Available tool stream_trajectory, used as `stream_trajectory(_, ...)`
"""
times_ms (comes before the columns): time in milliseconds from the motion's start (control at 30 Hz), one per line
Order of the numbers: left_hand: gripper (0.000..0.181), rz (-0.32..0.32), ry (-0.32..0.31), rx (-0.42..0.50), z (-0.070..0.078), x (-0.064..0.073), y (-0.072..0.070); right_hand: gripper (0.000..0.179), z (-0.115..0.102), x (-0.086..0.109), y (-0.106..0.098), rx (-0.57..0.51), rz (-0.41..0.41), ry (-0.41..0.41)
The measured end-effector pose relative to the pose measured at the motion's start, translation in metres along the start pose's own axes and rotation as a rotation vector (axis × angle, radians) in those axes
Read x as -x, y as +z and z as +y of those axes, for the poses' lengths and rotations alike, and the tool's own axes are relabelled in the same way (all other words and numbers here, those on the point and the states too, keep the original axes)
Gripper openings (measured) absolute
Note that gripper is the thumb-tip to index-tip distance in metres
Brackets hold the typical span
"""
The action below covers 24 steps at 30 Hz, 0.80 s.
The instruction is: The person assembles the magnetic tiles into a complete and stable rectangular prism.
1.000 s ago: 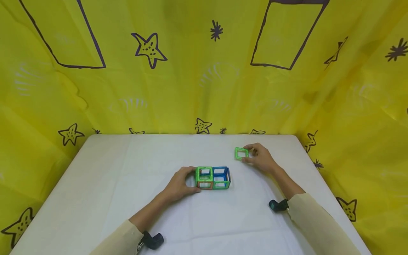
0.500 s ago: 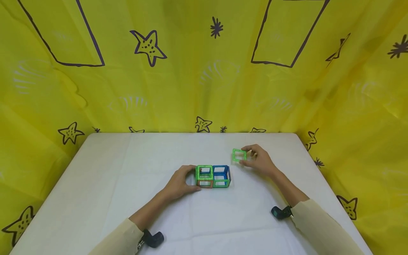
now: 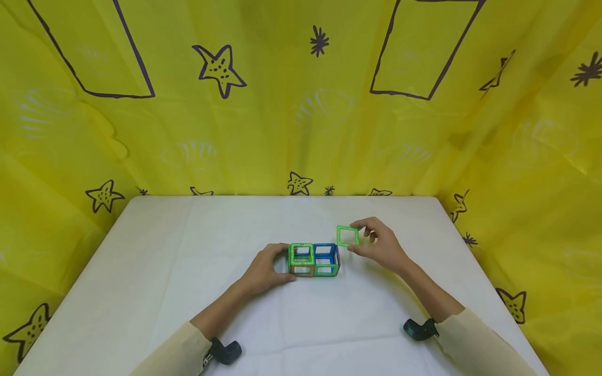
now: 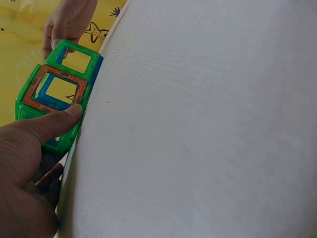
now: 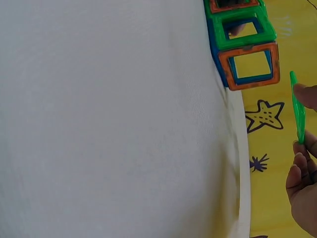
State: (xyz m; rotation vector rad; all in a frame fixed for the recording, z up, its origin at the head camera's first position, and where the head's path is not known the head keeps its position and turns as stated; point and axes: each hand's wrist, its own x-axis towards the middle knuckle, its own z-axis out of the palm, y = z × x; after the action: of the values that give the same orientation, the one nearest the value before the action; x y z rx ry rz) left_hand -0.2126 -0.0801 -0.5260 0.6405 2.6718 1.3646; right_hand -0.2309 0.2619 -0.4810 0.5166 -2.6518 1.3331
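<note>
Two joined cubes of magnetic tiles (image 3: 313, 257) stand on the white table. The left cube has a green square on top, while the right one, mostly blue, has an uncovered top. My left hand (image 3: 263, 269) grips the left cube between thumb and fingers; its thumb lies on an orange tile (image 4: 67, 75) in the left wrist view. Behind and to the right of the cubes, my right hand (image 3: 383, 245) pinches a green square magnetic tile (image 3: 338, 235) by its right side. In the right wrist view this green tile (image 5: 298, 109) appears edge-on, apart from the cubes.
A white cloth covers the table (image 3: 226, 224). Yellow curtain (image 3: 263, 130) with drawn stars hangs behind it and along both sides. A black wrist camera (image 3: 226, 353) sits at the left sleeve, another black camera (image 3: 420, 330) at the right sleeve.
My right hand has moved left and nearer to me with the green tile, bringing it close to the right cube. The left hand and the cubes have stayed in place.
</note>
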Motion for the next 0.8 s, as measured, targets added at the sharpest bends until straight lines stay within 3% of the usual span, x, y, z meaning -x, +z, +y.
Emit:
stream_trajectory(233, 0.076, -0.001, -0.005, 0.009, 0.0, 0.001, 0.0, 0.049, -0.01, 0.007, 0.004, -0.032, 0.002, -0.089)
stream_trajectory(800, 0.075, -0.001, -0.009, 0.011, 0.003, 0.001, -0.001, 0.051, -0.023, 0.014, 0.018, -0.049, -0.068, -0.104)
